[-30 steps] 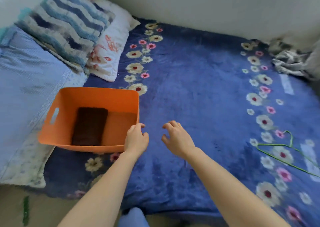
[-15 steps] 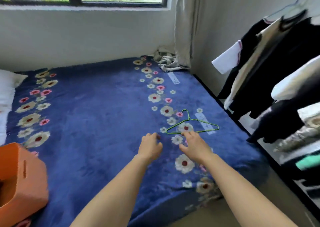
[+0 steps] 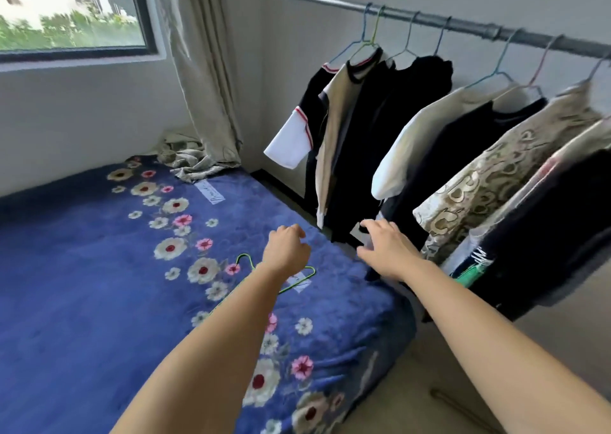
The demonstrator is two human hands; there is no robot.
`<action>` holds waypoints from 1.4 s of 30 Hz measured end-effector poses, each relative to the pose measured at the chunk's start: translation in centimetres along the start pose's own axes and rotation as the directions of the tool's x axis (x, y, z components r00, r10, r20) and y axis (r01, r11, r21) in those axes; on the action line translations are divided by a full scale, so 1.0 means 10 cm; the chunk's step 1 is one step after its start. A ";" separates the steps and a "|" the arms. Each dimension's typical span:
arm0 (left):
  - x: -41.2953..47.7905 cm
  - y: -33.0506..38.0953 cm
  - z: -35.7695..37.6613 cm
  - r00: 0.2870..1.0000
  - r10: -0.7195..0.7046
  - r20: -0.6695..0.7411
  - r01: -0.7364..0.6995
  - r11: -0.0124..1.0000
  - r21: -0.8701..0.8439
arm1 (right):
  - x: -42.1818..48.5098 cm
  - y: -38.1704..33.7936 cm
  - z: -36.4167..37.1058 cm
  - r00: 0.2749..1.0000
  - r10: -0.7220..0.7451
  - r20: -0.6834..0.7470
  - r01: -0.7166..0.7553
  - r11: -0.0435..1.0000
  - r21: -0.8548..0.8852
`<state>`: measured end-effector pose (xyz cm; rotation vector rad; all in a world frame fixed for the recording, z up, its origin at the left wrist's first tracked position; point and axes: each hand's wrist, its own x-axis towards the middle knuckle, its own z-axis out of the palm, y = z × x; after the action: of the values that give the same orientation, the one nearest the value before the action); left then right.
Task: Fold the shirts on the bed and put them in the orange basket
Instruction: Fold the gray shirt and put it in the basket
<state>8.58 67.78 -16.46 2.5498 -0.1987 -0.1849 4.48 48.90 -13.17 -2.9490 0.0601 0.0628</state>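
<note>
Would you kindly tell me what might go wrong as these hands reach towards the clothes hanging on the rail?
1. The right hand reaches low, near the hem of the black hanging shirt. Tugging from there might drag closely packed neighbours or unhook hangers from the grey metal rail.
2. The thin green wire hanger lies on the blue floral blanket by the left hand. A shirt laid there may snag.
</note>
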 end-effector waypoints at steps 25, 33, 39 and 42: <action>0.85 4.93 1.63 0.710 0.691 -0.137 -0.701 0.711 -0.045 | 0.42 4.62 -2.33 0.509 0.424 -0.749 -0.567 0.820 0.079; 0.74 5.76 2.20 0.608 0.782 -0.139 -0.790 0.612 -0.014 | 0.49 5.46 -2.49 0.293 0.721 -0.628 -0.460 0.682 0.568; 0.84 5.91 2.34 0.639 0.769 -0.017 -0.738 0.619 0.269 | 0.71 5.67 -2.42 0.432 0.801 -0.415 -0.125 0.509 0.852; 0.90 5.85 2.37 0.668 0.741 -0.061 -0.710 0.660 0.243 | 0.73 5.58 -2.47 0.372 0.812 -0.449 0.000 0.484 0.875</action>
<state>7.24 5.15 -4.51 2.4349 -1.2134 0.3711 10.24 -10.82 0.18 -1.6512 0.8641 -1.0930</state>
